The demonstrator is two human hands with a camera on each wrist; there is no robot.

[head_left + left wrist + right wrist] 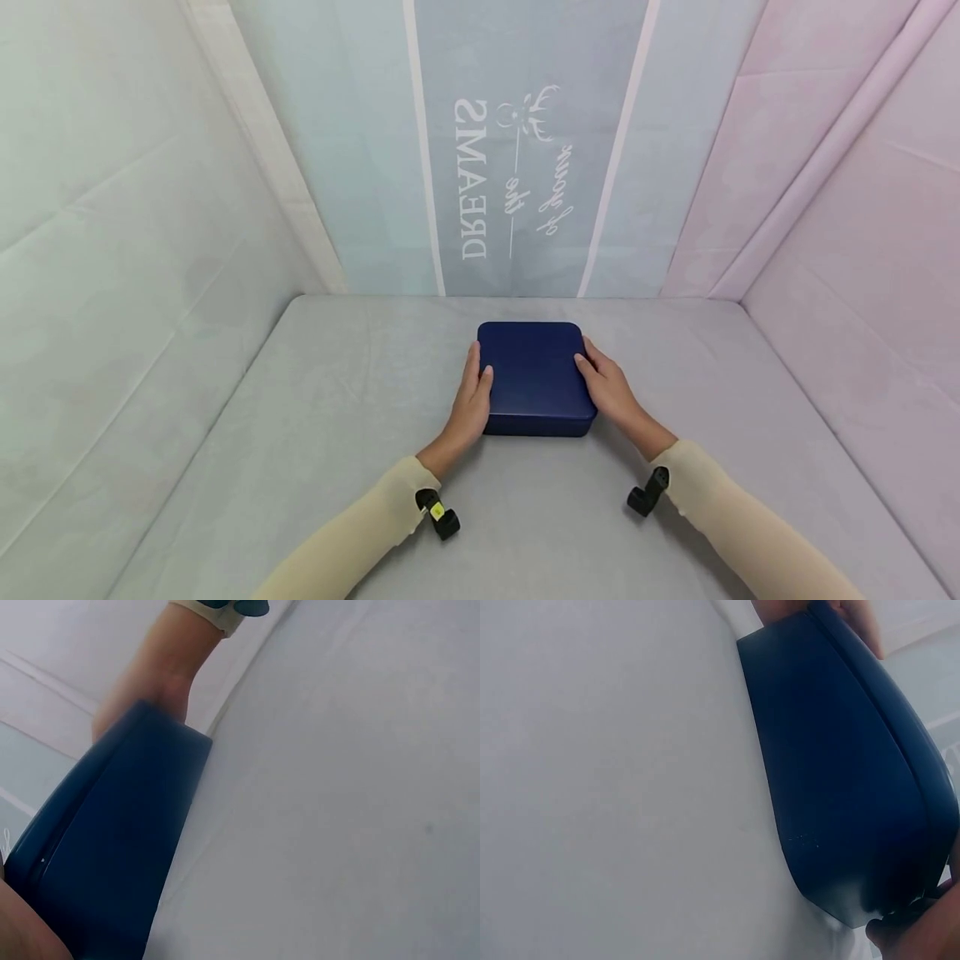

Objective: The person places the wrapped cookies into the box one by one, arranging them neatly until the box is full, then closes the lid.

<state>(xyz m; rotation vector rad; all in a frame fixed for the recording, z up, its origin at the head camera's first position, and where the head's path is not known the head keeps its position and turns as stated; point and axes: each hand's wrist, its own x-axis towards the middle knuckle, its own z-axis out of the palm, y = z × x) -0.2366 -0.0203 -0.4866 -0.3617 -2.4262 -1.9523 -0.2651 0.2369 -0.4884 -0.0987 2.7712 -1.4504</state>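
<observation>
A dark blue square box [532,371] with rounded corners and a lid sits flat side up between the two hands, mid-table. My left hand [471,407] holds its left side, the thumb along the lid's edge and the fingers along the wall. On the opposite side my right hand [611,390] grips it, thumb over the lid's edge. The seam under the lid shows on the box [847,765] in the right wrist view, where right-hand fingers bend at the lower corner. Whether the box touches the table or is slightly raised, I cannot tell.
The grey cloth-covered table [315,467] surrounds the box. Pale fabric walls [112,208] stand at left and right, and a back panel [375,150] carries mirrored lettering. Black cameras [441,515] are strapped at both wrists over cream sleeves.
</observation>
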